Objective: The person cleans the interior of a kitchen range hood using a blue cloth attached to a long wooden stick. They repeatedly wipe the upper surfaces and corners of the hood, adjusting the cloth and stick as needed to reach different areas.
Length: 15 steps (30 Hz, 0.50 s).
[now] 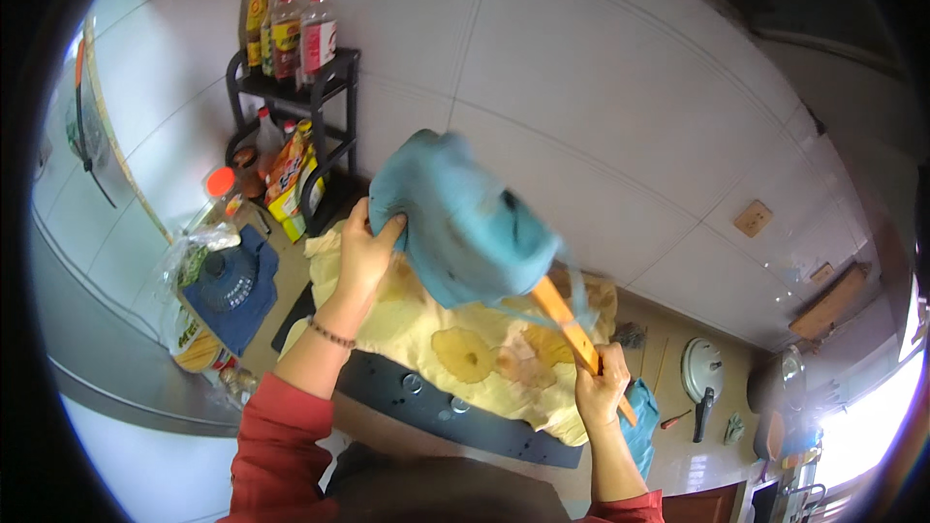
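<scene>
My left hand point(367, 240) pinches the left edge of a blue cloth point(465, 225), thumb in front. The cloth is raised in front of the tiled wall and partly blurred. It has dark smudges, and thin strips trail at its right side. My right hand point(601, 385) grips a flat wooden stick point(563, 316), whose upper end meets the cloth; whether they are fastened together is hidden. Below them, a crumpled yellow sheet point(465, 356) with brown stains lies over a black gas stove point(450, 407) with two round knobs. Another blue cloth point(641, 425) lies beyond my right hand.
At the back left stands a black rack point(334, 87) with several bottles point(287, 36) and seasoning packets point(290, 181). Left of the stove, a dark lid point(227, 280) rests on a blue cloth. A pressure-cooker lid point(702, 378) and a red-handled screwdriver point(676, 419) lie rightward.
</scene>
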Each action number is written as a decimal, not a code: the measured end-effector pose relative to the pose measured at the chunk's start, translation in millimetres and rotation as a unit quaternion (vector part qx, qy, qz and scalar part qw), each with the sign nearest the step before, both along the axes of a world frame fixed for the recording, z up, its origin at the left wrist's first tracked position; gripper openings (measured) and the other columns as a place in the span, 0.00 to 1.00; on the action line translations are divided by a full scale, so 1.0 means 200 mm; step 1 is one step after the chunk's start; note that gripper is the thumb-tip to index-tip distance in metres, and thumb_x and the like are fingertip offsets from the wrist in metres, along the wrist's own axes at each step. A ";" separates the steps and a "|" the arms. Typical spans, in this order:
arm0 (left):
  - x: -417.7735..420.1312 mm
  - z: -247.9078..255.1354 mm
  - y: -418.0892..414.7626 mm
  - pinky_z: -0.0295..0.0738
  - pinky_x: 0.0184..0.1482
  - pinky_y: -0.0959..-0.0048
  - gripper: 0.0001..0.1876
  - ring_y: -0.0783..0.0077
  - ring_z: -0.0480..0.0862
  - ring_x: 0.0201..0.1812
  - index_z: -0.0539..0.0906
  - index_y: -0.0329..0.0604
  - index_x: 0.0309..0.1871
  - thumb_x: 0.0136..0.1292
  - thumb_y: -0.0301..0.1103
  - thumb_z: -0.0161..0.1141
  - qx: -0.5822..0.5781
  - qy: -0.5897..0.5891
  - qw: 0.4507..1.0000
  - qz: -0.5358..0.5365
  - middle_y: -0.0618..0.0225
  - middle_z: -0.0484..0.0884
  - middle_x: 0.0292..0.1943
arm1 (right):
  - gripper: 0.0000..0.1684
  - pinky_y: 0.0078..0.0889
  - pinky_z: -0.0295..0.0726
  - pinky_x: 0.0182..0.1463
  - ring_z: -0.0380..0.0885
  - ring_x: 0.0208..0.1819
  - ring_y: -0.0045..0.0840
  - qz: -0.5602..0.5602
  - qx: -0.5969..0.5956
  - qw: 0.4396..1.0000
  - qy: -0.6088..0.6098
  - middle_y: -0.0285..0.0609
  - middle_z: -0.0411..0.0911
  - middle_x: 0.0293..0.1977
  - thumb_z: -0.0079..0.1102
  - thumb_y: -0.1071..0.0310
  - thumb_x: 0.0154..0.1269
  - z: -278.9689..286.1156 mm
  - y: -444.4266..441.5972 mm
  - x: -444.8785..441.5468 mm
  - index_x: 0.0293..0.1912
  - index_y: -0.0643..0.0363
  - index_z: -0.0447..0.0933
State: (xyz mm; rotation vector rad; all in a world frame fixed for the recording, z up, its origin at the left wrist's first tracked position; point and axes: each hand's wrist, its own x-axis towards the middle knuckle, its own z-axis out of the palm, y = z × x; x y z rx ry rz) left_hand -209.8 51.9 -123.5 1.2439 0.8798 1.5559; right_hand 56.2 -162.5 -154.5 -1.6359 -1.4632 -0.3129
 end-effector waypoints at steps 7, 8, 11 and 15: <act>-0.29 -0.44 0.25 0.72 0.49 0.74 0.14 0.70 0.77 0.45 0.72 0.37 0.50 0.66 0.34 0.45 -0.283 -0.333 0.851 -0.290 0.61 0.77 0.45 | 0.11 0.36 0.68 0.25 0.71 0.23 0.37 -0.067 -0.046 0.995 -0.061 0.42 0.68 0.23 0.65 0.76 0.41 -0.10 -0.10 -0.35 0.25 0.57 0.71; -0.30 -0.46 0.28 0.72 0.50 0.74 0.15 0.69 0.77 0.46 0.72 0.37 0.51 0.66 0.35 0.44 -0.300 -0.329 0.839 -0.313 0.60 0.77 0.46 | 0.10 0.34 0.66 0.25 0.69 0.23 0.35 -0.064 -0.045 0.996 -0.034 0.44 0.68 0.23 0.62 0.79 0.41 -0.13 -0.10 -0.41 0.26 0.60 0.71; -0.31 -0.46 0.40 0.73 0.50 0.71 0.18 0.66 0.77 0.46 0.72 0.36 0.51 0.67 0.39 0.41 -0.331 -0.323 0.802 -0.378 0.57 0.77 0.47 | 0.10 0.29 0.65 0.26 0.67 0.23 0.31 -0.076 -0.067 0.994 0.036 0.43 0.68 0.22 0.64 0.79 0.42 -0.24 -0.04 -0.60 0.27 0.62 0.72; -0.28 -0.27 0.47 0.74 0.51 0.68 0.22 0.62 0.78 0.47 0.72 0.35 0.52 0.68 0.44 0.38 -0.340 -0.290 0.762 -0.468 0.53 0.76 0.48 | 0.08 0.21 0.67 0.25 0.67 0.21 0.18 0.002 -0.155 0.943 0.294 0.32 0.68 0.19 0.62 0.69 0.56 -0.05 0.09 -0.90 0.30 0.64 0.74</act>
